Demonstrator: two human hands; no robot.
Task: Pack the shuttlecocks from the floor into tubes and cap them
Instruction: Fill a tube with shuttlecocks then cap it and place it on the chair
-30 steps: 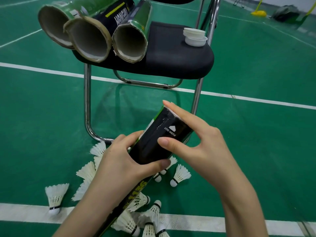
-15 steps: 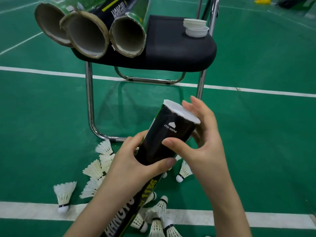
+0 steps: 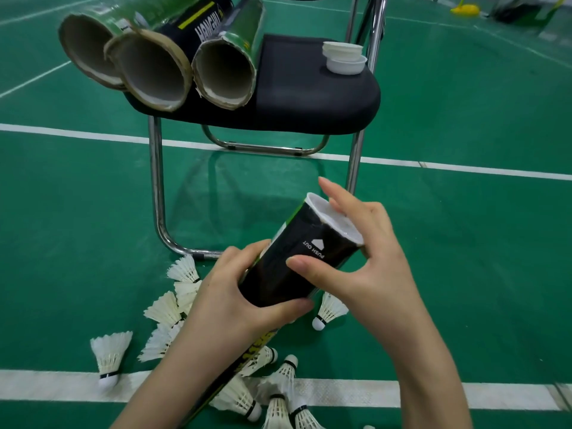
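Single head cam, wide-angle, pitched forward-down. Hands close at 6 o'clock, chair [image 3: 309, 97] a little farther at 12 o'clock, green court floor [image 3: 464, 243] filling the frame. No second view.

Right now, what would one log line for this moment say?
left hand: grips black tube | right hand: holds tube's capped end, white cap | shuttlecocks: on floor | open tubes: on chair
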